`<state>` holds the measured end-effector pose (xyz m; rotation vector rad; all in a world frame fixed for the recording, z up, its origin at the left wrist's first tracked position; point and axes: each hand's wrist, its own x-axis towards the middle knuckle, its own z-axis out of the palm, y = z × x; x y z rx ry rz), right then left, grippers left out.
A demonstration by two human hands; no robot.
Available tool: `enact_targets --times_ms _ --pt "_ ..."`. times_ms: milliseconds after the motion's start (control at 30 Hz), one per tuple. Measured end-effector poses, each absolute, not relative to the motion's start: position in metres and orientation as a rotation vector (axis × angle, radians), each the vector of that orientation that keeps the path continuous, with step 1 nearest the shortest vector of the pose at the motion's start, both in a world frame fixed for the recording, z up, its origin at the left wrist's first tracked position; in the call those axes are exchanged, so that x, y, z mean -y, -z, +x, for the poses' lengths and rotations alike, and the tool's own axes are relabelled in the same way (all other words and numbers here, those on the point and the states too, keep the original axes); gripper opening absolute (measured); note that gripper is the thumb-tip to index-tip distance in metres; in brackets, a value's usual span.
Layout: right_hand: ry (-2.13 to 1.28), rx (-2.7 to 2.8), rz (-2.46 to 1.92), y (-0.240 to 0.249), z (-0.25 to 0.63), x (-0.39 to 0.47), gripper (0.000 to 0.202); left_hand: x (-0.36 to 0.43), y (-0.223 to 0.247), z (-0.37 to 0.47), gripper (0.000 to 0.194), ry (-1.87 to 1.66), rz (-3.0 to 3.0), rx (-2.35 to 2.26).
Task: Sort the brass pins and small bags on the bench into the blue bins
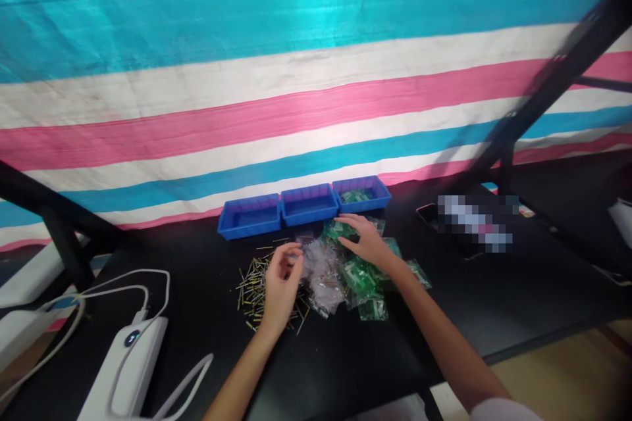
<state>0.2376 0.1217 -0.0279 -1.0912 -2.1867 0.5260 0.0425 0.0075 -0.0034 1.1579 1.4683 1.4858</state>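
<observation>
My left hand (pixel 282 279) is over a loose pile of thin yellow-and-silver pins (pixel 253 289). Its fingers curl in toward the thumb at the edge of a heap of clear plastic bags (pixel 323 276); whatever they may hold is too small to make out. To the right, my right hand (pixel 364 241) hovers with fingers spread over small clear bags of green pieces (pixel 363 279), and nothing shows in its grasp. Behind the hands stand three blue bins in a row: the left bin (pixel 251 218), the middle bin (pixel 310 205) and the right bin (pixel 382 194), which has green bags inside.
A white power bank (pixel 131 362) with white cables lies at the left on the black table (pixel 197 302). Toward the right is a dark phone (pixel 428 216) beside a blurred-out patch. Black frame bars (pixel 553 72) slant at both sides, before a striped sheet (pixel 247 105).
</observation>
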Motion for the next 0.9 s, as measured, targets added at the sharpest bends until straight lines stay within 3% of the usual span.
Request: enact_targets --times_ms 100,233,400,600,700,833,900 --pt "-0.472 2.304 -1.141 0.032 0.234 -0.119 0.041 -0.007 0.002 0.043 0.020 -1.493 1.160 -1.474" --pt "-0.459 2.279 -1.178 0.029 0.236 -0.120 0.028 -0.006 0.000 0.043 0.020 -1.483 1.168 -1.475" --pt "-0.566 1.978 -1.184 0.013 0.235 -0.116 0.022 -0.006 -0.002 0.044 0.022 -1.471 1.176 -1.455" --pt "-1.325 1.691 -0.939 -0.004 0.214 -0.091 0.030 -0.007 0.000 0.047 0.032 -1.469 1.207 -1.442" --pt "-1.555 1.751 -0.757 -0.005 0.205 -0.080 0.031 -0.007 0.003 0.046 0.025 -1.422 1.269 -1.490" --pt "-1.393 1.884 -0.669 -0.007 0.203 -0.076 0.020 -0.006 0.003 0.043 0.007 -1.482 1.435 -1.524" --pt "-1.276 1.925 -0.627 -0.009 0.205 -0.077 0.011 -0.004 0.003 0.043 0.011 -1.519 1.545 -1.511"
